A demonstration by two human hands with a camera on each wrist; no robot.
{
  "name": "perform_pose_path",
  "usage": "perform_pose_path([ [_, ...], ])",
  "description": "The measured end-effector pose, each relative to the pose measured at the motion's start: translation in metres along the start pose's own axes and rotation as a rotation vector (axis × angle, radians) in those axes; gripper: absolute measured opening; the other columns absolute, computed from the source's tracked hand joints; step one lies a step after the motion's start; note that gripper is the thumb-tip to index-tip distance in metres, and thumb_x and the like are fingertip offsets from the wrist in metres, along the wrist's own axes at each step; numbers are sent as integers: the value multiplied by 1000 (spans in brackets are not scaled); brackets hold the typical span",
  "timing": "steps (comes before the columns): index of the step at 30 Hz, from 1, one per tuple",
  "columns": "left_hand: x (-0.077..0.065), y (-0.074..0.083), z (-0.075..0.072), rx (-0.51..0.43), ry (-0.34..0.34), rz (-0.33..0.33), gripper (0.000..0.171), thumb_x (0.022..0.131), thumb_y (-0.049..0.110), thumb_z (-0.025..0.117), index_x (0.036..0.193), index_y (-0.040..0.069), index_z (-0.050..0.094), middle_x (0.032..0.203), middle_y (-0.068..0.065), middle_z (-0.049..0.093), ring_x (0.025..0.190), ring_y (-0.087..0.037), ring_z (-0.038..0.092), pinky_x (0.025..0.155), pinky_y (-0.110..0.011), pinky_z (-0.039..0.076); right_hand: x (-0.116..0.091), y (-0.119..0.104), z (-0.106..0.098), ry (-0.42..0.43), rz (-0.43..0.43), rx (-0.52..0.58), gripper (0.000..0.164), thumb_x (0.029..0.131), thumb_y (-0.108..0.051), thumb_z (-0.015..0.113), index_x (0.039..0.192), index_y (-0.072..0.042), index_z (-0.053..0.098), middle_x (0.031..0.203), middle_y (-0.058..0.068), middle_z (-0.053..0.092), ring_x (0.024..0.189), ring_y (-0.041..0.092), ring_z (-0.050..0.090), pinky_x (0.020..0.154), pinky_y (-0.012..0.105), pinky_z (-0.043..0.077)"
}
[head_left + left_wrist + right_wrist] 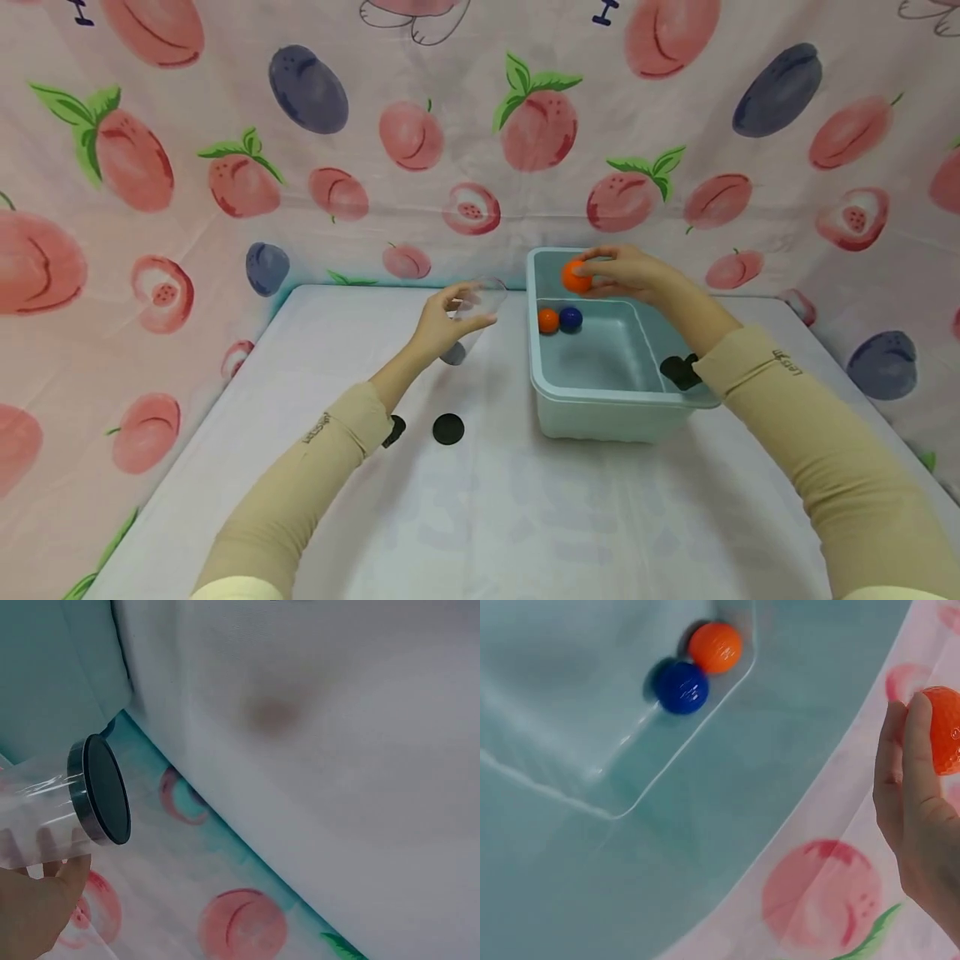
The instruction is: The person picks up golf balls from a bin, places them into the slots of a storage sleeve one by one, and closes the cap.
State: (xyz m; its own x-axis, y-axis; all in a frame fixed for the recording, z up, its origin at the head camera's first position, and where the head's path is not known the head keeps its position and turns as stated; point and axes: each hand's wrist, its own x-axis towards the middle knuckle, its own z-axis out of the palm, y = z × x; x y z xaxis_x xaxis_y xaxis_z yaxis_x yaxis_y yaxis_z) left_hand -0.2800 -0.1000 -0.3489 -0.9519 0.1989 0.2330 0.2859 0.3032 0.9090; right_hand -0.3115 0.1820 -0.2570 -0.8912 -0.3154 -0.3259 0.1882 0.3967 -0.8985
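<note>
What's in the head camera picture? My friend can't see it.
A person's right hand holds an orange ball near the far side of a teal bin holding another orange ball and a blue ball. The left hand grips a tilted clear container. A black disc lies on the white table, with fruit-print cloth behind.

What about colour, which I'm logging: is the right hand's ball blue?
No, the right hand holds an orange ball; the blue ball lies in the tub.
</note>
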Motion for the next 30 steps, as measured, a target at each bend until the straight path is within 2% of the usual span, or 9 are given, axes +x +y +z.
perform_pose_path([
  [6, 3, 10, 11, -29, -3, -37, 54, 76, 16, 79, 127, 14, 59, 120, -12, 61, 107, -31, 62, 90, -41, 52, -2, -5, 14, -3, -28, 52, 47, 96, -19, 54, 136, 1, 38, 129, 15, 45, 92, 18, 64, 84, 26, 54],
  [9, 4, 12, 16, -29, 2, -51, 54, 76, 17, 79, 126, 14, 60, 121, -12, 62, 107, -30, 62, 89, -39, 53, -4, -9, 22, -14, -31, 49, 47, 96, -19, 55, 136, 0, 39, 121, 12, 52, 89, 16, 65, 90, 31, 52],
  [14, 4, 15, 23, -47, -1, -96, 57, 76, 17, 80, 128, 13, 58, 122, -10, 63, 109, -28, 61, 88, -38, 54, -5, -15, 31, -52, -46, 34, 47, 93, -19, 59, 133, 0, 43, 117, 14, 57, 89, 17, 65, 99, 40, 45],
  [19, 3, 17, 31, -45, -13, -74, 57, 76, 16, 79, 128, 10, 58, 122, -12, 63, 109, -30, 61, 89, -37, 54, -6, -17, 36, -103, -103, 36, 49, 90, -21, 65, 129, 2, 46, 120, 18, 56, 95, 23, 66, 98, 42, 46],
  [24, 3, 19, 35, -26, -15, -67, 57, 77, 16, 79, 129, 10, 58, 122, -12, 64, 109, -31, 61, 89, -37, 54, -5, -22, 43, -89, -66, 32, 46, 94, -15, 57, 134, 2, 43, 133, 23, 48, 94, 19, 66, 97, 40, 46],
  [30, 4, 20, 33, -6, -12, -65, 55, 75, 16, 80, 127, 10, 60, 121, -11, 64, 111, -30, 58, 92, -36, 51, -6, -27, 44, -63, -59, 27, 44, 97, -11, 51, 136, 4, 40, 130, 20, 49, 86, 14, 64, 92, 34, 51],
])
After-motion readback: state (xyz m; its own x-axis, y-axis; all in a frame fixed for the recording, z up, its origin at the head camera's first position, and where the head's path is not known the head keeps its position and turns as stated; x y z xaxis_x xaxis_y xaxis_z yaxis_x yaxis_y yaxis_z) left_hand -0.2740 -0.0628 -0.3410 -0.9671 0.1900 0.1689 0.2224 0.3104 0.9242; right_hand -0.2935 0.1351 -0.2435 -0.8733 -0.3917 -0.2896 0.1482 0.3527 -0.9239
